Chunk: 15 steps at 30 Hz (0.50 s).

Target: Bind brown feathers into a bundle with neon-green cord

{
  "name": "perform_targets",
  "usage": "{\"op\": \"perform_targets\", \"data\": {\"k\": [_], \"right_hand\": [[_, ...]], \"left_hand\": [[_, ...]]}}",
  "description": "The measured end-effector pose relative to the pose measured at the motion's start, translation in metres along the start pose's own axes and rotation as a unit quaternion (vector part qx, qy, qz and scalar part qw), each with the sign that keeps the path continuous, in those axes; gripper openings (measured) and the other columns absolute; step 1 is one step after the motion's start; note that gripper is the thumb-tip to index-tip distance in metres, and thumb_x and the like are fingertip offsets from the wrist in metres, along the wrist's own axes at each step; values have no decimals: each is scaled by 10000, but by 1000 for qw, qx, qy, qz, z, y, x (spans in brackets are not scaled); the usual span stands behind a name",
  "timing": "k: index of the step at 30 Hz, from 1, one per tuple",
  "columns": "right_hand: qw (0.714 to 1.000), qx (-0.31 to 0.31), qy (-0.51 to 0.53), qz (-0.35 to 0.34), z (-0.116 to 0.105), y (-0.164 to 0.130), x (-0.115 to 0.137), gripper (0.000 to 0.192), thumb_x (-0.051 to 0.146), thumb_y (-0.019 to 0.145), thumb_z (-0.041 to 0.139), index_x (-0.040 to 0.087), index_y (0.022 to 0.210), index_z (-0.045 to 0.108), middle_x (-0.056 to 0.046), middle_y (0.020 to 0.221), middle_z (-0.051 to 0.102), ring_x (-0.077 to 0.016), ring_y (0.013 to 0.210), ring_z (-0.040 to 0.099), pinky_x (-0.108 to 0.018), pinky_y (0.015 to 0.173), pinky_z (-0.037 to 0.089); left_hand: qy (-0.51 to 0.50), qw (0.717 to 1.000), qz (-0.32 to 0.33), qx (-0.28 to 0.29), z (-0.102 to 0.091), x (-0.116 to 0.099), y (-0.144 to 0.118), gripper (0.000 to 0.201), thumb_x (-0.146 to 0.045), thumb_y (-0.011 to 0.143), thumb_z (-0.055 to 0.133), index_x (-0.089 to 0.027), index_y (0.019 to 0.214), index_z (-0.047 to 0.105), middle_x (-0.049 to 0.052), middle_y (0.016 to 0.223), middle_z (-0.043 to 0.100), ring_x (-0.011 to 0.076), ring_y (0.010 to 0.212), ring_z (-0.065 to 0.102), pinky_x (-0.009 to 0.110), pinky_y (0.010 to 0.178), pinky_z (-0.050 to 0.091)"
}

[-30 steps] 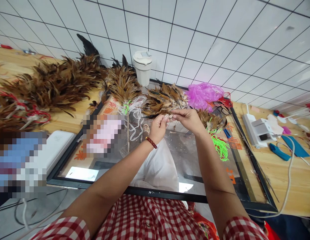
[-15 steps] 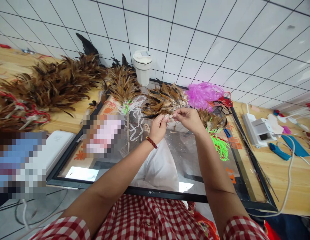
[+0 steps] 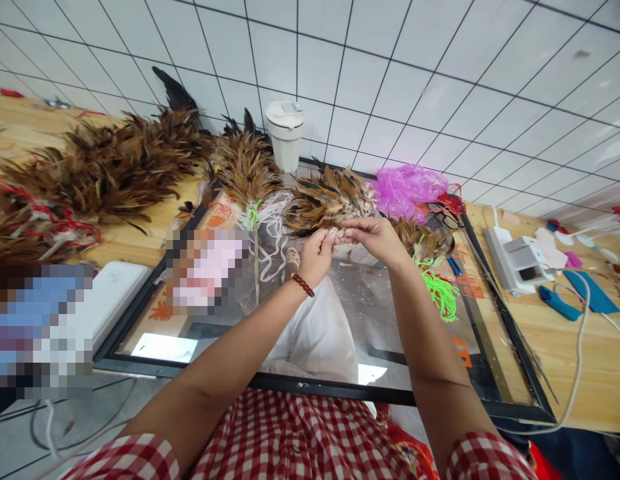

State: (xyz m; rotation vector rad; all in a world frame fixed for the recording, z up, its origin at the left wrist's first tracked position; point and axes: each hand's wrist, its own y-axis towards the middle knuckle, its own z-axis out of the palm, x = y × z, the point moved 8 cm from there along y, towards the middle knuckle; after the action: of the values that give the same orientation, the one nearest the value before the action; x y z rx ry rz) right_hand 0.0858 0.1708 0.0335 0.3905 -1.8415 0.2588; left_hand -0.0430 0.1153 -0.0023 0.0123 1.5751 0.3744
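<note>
Head view, left to right. Loose brown feather pile at 10 o'clock on the table, off the glass panel. Tied feather bunch lies stem toward the person, beside a white lidded cup at 12. Left hand, bead bracelet on its wrist, grip pinched narrow on quill ends of a small feather bundle at centre; right hand pinches the same ends, fingertips meeting, likely to keep them aligned. Pink plastic wad at 1 o'clock, green string and power strip at 3.
</note>
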Motion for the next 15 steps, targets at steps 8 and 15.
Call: {"op": "perform_targets", "data": {"k": [8, 15], "right_hand": [[998, 20, -46, -24, 4, -1, 1, 271, 402, 720, 705, 146, 801, 738, -32, 675, 699, -128, 604, 622, -259, 618, 519], [999, 13, -48, -22, 4, -2, 6, 259, 394, 730, 692, 139, 770, 716, -24, 646, 677, -113, 586, 593, -235, 591, 484]], "left_hand": [[-20, 1000, -5, -3, 0, -1, 0, 344, -465, 883, 480, -182, 692, 526, -22, 603, 500, 97, 551, 457, 231, 546, 364], [-16, 1000, -1, -1, 0, -2, 0, 355, -469, 887, 476, -182, 685, 528, -23, 591, 498, 96, 538, 447, 233, 539, 361]]}}
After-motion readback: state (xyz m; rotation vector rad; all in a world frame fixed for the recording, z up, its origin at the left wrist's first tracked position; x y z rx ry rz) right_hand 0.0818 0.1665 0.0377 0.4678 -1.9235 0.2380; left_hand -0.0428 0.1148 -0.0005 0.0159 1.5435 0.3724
